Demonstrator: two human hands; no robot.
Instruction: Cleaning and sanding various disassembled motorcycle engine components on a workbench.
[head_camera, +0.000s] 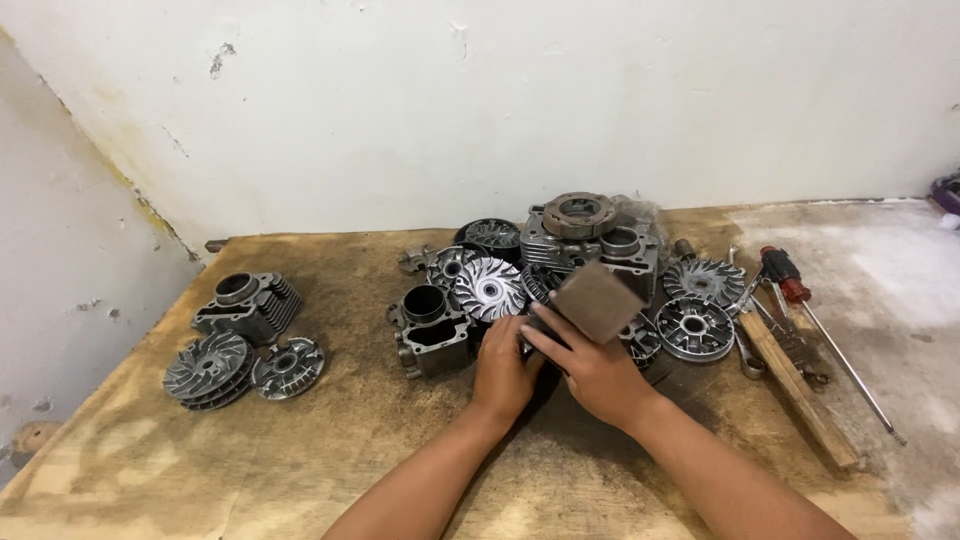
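My right hand (598, 372) holds a brownish square sanding block (597, 300) just above the table. My left hand (503, 372) grips a dark metal part (541, 322) that is mostly hidden under the block and my fingers. Both hands sit at the front edge of a pile of grey engine parts: a finned pulley disc (489, 289), a cylinder block (432, 330) and another finned cylinder (590, 240) topped by a round clutch piece (579, 214).
A wooden board tabletop (330, 440) carries a second group at the left: a cylinder (247, 305) and two finned discs (240, 368). At the right lie a red-handled screwdriver (820, 325), wrenches (748, 350) and a wooden stick (795, 385). A white wall stands behind.
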